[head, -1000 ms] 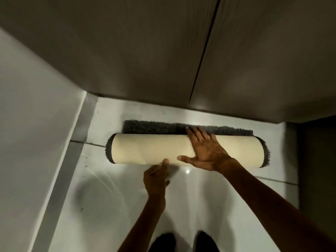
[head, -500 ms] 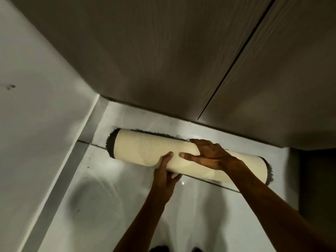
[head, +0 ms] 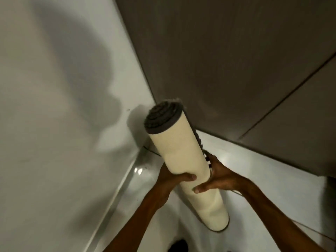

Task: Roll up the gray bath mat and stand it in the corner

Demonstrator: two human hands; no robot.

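Bath mat (head: pixel 183 153), rolled: outer face is the backing, pale cream, with a faint fine grid texture, hard to resolve in the blur. Exposed end shows dark gray pile wound in concentric spiral rings; a narrow dark gray fringe runs along the seam on its right side.

Wall (head: pixel 54 124): off-white to light gray, plain, with a broad soft gray shadow across it.

Panels (head: pixel 227 70): dark brown-gray, faint fine vertical grain, split by one thin dark line.

Floor (head: pixel 254 171): glossy white-gray tile, bright specular spots, thin dark grout line.
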